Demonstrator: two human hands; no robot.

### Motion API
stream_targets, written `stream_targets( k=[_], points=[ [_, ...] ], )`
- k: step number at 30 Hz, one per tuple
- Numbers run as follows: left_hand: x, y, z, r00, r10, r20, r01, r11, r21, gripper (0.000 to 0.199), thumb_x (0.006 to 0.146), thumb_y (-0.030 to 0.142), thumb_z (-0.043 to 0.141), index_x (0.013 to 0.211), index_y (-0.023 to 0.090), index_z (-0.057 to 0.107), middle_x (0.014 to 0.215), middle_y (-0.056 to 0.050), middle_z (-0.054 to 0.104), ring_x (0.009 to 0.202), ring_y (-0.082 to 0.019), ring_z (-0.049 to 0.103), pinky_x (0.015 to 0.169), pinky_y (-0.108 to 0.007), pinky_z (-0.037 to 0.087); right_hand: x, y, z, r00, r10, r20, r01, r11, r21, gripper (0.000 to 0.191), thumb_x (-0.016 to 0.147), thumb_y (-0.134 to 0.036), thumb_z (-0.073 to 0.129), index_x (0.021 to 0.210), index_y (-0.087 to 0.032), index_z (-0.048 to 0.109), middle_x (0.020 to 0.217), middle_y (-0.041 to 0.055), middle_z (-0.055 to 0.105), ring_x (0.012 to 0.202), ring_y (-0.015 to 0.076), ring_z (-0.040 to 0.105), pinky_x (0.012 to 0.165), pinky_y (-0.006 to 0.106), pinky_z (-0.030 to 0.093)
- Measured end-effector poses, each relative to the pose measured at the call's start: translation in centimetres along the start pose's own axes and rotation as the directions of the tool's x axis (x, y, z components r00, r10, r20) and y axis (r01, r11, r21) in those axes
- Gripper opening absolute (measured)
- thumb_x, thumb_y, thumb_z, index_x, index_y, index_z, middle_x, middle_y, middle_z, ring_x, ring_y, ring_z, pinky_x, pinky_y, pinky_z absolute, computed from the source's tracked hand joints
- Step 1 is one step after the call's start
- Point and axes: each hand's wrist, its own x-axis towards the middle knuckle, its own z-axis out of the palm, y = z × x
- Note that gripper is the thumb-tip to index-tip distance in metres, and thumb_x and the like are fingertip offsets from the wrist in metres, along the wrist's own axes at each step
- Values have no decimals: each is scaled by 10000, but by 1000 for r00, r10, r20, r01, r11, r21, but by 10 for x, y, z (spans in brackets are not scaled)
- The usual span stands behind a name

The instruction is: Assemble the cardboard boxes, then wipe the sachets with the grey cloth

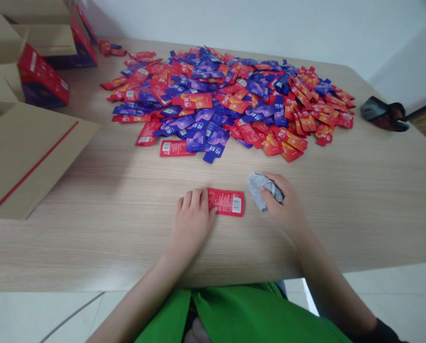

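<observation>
A red sachet (227,202) with a white barcode lies flat on the wooden table in front of me. The fingers of my left hand (192,216) are curled over its left end, and the thumb presses at its lower edge. Just right of the sachet, my right hand (286,205) grips a crumpled grey cloth (258,190), apart from the sachet. Beyond both hands spreads a large heap of red, orange and purple sachets (213,107). One red sachet (177,148) at the heap's near edge shows its barcode side.
Open cardboard boxes stand at the left, one with a wide flap (41,157) reaching over the table (127,257). A dark, shiny object (384,114) I cannot identify lies at the right edge. A white wall (270,28) rises behind the table.
</observation>
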Motion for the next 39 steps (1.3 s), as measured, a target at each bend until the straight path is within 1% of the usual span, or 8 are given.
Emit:
stream_targets(
  k=[8,15,24,28,31,34,36,39],
  points=[
    [-29,-9,10,991,83,-104,-91,993,-70,476,974,282,382,1396,87,486,1443,-166,524,1340,-316,464,1081,-491,409,-2,-51,35,981,-166,98,173,982,-76,397,905,-247,504,1297,-198,553,1160,120,577,1068,258,547,936,414,451],
    [-38,-10,25,998,59,-23,-59,998,4,446,933,228,415,1250,-5,625,1314,-237,619,1306,-344,523,1141,-489,358,-6,-80,95,838,-288,464,463,825,-323,458,956,-404,468,1397,-282,502,1436,120,459,1114,304,457,885,459,365],
    [-32,-2,15,1000,2,19,-2,1000,-1,515,967,180,324,1461,74,419,1542,-116,360,1418,-323,377,1128,-547,357,-12,0,41,967,-35,251,181,788,-588,462,951,-318,423,1395,-220,504,1452,168,406,1166,348,449,923,503,360],
    [-32,-3,15,999,9,43,-10,1000,12,514,978,196,312,1472,87,403,1554,-101,340,1421,-324,371,1130,-546,354,-2,-8,38,989,-30,147,103,847,-522,444,962,-294,381,1360,-154,520,1374,193,449,1124,339,461,913,486,384],
    [-32,-4,14,1000,18,26,-19,1000,22,501,977,189,318,1456,106,438,1550,-101,350,1423,-320,370,1127,-545,359,-2,-41,54,973,-154,172,212,886,-412,456,960,-278,390,1392,-164,483,1335,178,471,1112,311,453,911,454,380],
    [-32,-5,14,1000,25,16,-25,999,26,472,974,191,336,1397,96,522,1483,-137,464,1414,-322,386,1127,-543,360,-14,-64,73,889,-270,369,409,830,-379,465,944,-269,436,1403,-218,485,1364,148,477,1066,297,454,876,442,367],
    [-32,-4,14,1000,21,8,-21,1000,19,472,969,182,339,1395,101,528,1471,-139,479,1408,-324,397,1120,-548,368,-21,-62,77,846,-279,454,469,794,-387,468,930,-256,459,1395,-228,501,1379,143,478,1054,299,451,858,444,361],
    [-32,-2,14,1000,8,13,-8,1000,8,513,949,143,340,1447,131,463,1538,-103,372,1406,-333,398,1103,-570,382,-24,-38,64,875,-195,444,407,792,-454,526,880,-210,499,1406,-218,493,1374,158,469,1083,321,441,863,459,361]
  ],
)
